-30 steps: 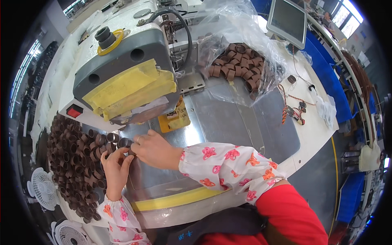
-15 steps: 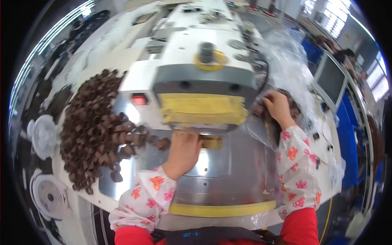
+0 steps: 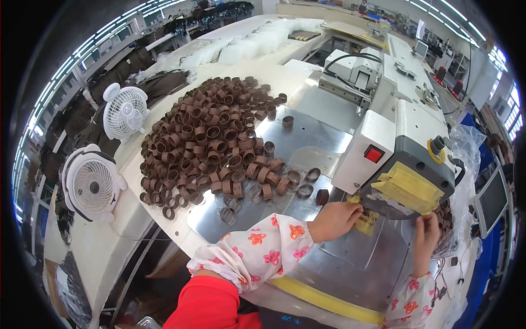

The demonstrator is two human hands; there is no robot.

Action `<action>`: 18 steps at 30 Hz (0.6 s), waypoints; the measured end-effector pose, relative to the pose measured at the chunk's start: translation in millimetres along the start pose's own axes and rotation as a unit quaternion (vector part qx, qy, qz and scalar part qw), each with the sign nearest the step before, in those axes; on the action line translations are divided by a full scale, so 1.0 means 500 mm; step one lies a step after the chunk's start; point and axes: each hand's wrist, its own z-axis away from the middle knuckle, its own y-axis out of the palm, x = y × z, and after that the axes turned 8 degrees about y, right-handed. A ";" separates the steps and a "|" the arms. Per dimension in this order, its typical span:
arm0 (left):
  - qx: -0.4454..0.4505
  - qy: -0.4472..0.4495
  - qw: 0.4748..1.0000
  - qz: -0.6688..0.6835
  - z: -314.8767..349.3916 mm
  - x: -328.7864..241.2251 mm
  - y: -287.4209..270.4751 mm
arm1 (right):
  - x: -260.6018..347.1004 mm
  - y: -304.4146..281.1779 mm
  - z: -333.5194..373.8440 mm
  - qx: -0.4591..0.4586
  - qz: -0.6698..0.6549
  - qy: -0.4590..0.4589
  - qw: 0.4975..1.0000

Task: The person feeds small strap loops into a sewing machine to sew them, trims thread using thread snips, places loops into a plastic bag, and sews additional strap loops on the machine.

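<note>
My left hand (image 3: pixel 333 221) has its fingers closed together under the front of a white sewing machine (image 3: pixel 359 151), beside a small yellow taped piece (image 3: pixel 366 223). What those fingers hold, if anything, is hidden. Below the right corner of the machine's dark grey head (image 3: pixel 411 156), my right hand (image 3: pixel 425 241) is raised with thumb and fingertips drawn together; I cannot make out anything in them. Just left of my left hand, a single brown ring (image 3: pixel 322 197) lies on the metal plate (image 3: pixel 307 134). A large heap of small brown rings (image 3: pixel 205 131) spreads farther left.
More brown pieces (image 3: pixel 444 219) lie in clear plastic right of the machine head. A screen (image 3: pixel 491 202) stands at the right. Two white fans (image 3: pixel 94 186) are at the left table edge. Yellow tape (image 3: pixel 329 300) edges the plate's front.
The view has swung left, so the machine now appears farther right. My right hand has come back from the brown pieces to the machine head; my left hand stays under its front.
</note>
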 end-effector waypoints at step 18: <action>0.243 0.058 0.947 0.203 -0.026 0.027 -0.057 | 0.000 0.117 0.088 0.224 -0.011 -0.055 0.973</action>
